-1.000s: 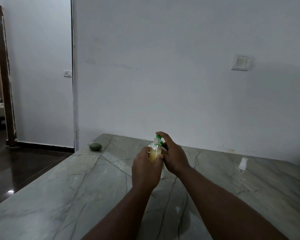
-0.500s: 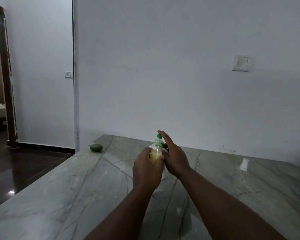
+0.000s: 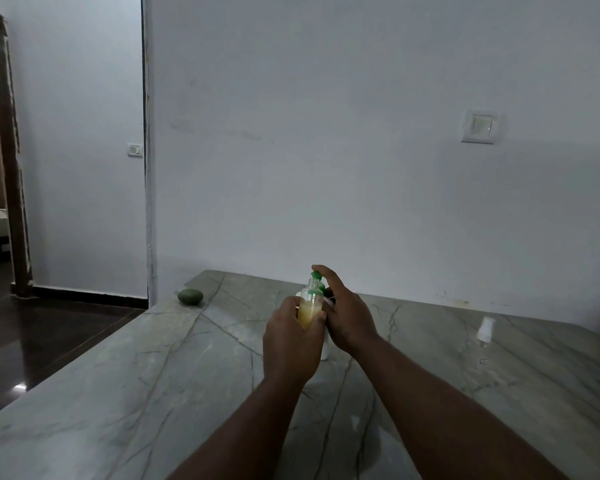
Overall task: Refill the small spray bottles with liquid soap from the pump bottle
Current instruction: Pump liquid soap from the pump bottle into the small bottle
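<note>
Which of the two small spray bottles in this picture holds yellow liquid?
The small bottle gripped in the left hand, uncapped beside the green pump. The other spray bottle stands alone at the table's right, clear, white cap on.

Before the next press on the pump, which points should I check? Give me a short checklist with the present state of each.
1. Small bottle gripped firmly by left hand: ok.
2. Bottle neck open, no cap: ok.
3. Green pump nozzle right at the neck: ok.
4. Right hand finger on pump head: ok.
5. Room left above the yellow soap: ok.
6. Pump bottle base steady on table: cannot tell, hidden by hands.
</note>
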